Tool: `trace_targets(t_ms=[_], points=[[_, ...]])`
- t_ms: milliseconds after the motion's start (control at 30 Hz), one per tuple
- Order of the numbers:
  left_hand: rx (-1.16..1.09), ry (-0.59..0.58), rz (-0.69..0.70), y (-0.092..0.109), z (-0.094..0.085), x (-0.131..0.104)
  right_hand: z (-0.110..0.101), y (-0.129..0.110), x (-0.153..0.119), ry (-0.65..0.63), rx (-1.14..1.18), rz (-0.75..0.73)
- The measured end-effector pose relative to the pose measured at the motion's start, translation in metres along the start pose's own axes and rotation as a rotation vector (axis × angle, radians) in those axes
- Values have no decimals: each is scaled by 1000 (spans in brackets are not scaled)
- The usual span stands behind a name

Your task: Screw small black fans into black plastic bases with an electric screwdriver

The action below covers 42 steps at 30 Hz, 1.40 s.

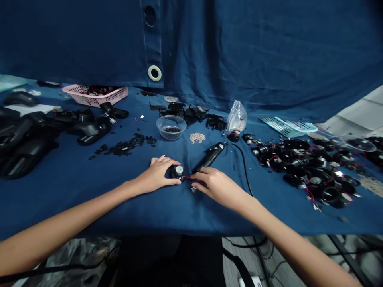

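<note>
Near the front middle of the cloth, my left hand [157, 176] grips a small motor in a black housing [178, 171], thumb on the near side and fingers on the far side. A short red wire [187, 177] runs from it to my right hand [214, 185], whose thumb and forefinger close on the wire. A small silvery terminal [194, 189] shows just below those fingertips. Directly behind my right hand lies a black electric screwdriver [212, 154], its cable trailing to the right. My right fingers overlap its near end, and I cannot tell if they touch it.
A clear bowl of small black parts [171, 128] and a pile of screws [197, 138] stand behind. Loose black pieces [122, 147] and black housings [92, 129] lie left, near a pink basket [115, 95]. Many motor units [311, 163] crowd the right side.
</note>
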State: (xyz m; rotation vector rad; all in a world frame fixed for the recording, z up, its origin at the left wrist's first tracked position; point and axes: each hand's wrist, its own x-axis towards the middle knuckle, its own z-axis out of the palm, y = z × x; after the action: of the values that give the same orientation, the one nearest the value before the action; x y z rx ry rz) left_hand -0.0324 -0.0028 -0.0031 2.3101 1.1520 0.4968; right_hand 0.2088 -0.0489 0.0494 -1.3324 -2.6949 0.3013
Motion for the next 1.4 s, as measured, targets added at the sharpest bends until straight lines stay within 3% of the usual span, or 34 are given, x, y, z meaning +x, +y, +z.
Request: trace_targets(t_ms=[100,200,333,467,600,733,800,867,967,1033,1100,1200,1267,1333,1400], points=[[-25,-8,-19,-11,0,-3,-16,27,28,108,131,47],[-60,-48,-5,-18,-2,-6,-31,78,78,207,-16,170],[-59,-125,2,-27,-16,-8,-31,139,160,190,-139,148],[-20,-120,66,-39,-31,-10,-18,164,218,89,-203,17],[-32,-99,57,-50,-40,-9,-19,175,236,60,-209,-57],[10,-32,52,-55,-54,-14,-43,183,218,269,-204,21],[40,84,44,-51,-66,-17,-58,179,195,416,-150,113],[25,294,22,-39,-80,-19,-70,160,166,544,50,184],[-97,555,35,-7,-96,-15,-74,103,122,593,471,83],[-200,510,106,16,-99,-8,-68,56,98,533,612,-10],[-308,331,168,35,-96,-3,-59,14,81,442,710,-38],[-507,161,157,51,-87,-5,-48,-23,65,405,785,-72],[-560,198,113,52,-84,-15,-43,-31,58,468,689,-133],[-502,320,54,46,-84,-29,-38,-32,53,529,448,-240],[-440,460,-18,34,-84,-44,-32,-31,51,474,157,-378]])
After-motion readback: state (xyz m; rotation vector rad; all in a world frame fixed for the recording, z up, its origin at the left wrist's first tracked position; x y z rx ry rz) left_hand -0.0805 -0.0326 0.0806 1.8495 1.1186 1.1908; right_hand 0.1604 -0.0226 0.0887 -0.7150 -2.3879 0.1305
